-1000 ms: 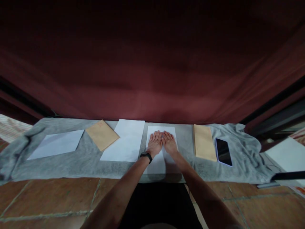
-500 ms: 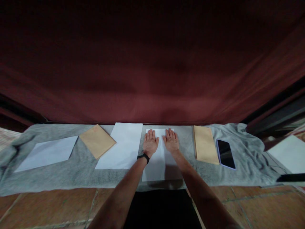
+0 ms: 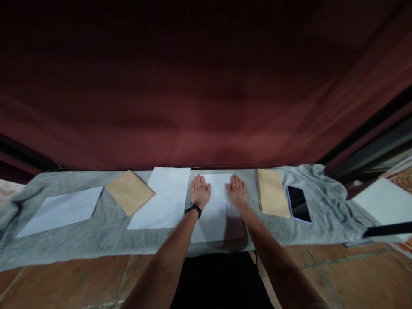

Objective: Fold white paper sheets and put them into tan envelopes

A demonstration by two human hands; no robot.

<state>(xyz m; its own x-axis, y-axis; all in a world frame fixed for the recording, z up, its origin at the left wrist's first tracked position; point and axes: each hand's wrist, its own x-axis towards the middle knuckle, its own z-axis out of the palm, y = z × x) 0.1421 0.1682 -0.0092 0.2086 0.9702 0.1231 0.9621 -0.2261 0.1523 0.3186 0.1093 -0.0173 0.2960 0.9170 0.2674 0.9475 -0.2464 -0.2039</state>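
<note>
A white sheet of paper (image 3: 210, 225) lies lengthwise in front of me on a grey cloth. My left hand (image 3: 200, 191) rests flat on its upper left part, fingers together and stretched forward, a dark band round the wrist. On the upper right part lies my right hand (image 3: 237, 191), palm down with its thumb out to the side. Neither hand grasps anything. Down the middle of the sheet runs a faint crease. Just left of it is a larger white sheet (image 3: 167, 197), whose left edge is partly under a brown envelope (image 3: 129, 192).
Farther left lies another white sheet (image 3: 62, 210). To the right are a stack of brown envelopes (image 3: 273, 193) and a phone (image 3: 299, 204) with a dark screen. The grey cloth (image 3: 122, 240) covers the long surface before a dark red curtain (image 3: 206, 107). Below are floor tiles (image 3: 74, 283).
My hands have spread apart over the sheet, the right one sliding outward to its right edge. The whole view has shifted slightly.
</note>
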